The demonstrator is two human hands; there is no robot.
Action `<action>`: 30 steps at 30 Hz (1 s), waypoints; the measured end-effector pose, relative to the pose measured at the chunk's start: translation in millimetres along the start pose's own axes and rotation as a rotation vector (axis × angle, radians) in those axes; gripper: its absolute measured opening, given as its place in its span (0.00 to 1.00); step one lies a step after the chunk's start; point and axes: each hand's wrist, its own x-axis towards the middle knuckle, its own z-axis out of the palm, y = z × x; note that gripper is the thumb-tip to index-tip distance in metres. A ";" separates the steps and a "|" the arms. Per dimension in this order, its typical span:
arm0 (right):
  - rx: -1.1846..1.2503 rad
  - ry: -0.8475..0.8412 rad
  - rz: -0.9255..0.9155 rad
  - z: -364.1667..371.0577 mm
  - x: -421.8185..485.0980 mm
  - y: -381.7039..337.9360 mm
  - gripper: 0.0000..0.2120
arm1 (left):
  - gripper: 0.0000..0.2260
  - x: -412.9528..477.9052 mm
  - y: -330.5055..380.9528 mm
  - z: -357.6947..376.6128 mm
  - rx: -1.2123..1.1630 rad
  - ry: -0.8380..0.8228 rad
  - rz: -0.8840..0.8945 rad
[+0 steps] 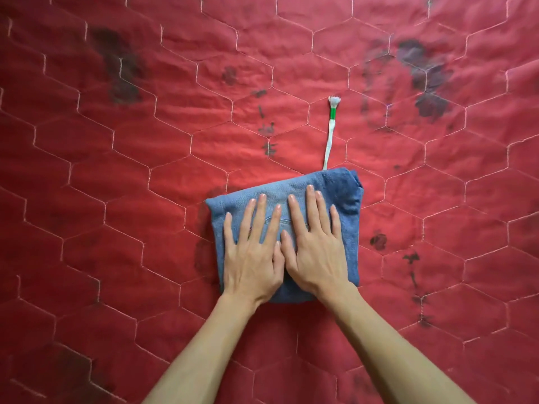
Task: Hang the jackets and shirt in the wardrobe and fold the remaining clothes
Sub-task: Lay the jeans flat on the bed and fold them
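Observation:
A blue denim garment (pixel 342 188), folded into a compact square, lies on the red quilt near the middle of the view. My left hand (pixel 252 252) presses flat on its left half with fingers straight and spread. My right hand (pixel 313 243) lies flat beside it on the right half, fingers straight, thumb touching the left hand. A white drawstring (pixel 329 141) with a green band and a frayed tip sticks out from the garment's far edge and lies straight on the quilt.
The red quilt (pixel 116 199) with white hexagon stitching fills the whole view. Dark stains mark it at the upper left, the upper right and to the right of the garment. No other clothes or furniture are visible.

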 end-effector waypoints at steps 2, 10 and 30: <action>0.030 -0.010 0.035 1.9 6.6 1.8 0.33 | 0.28 6.1 -4.9 1.7 -0.034 -0.029 0.016; 0.086 -0.022 0.016 3.6 17.6 6.1 0.34 | 0.31 18.2 -11.5 0.2 -0.131 0.006 -0.004; 0.765 -0.055 0.995 -14.1 -94.3 25.0 0.31 | 0.44 -54.1 -8.1 -30.8 -0.958 -0.265 -1.264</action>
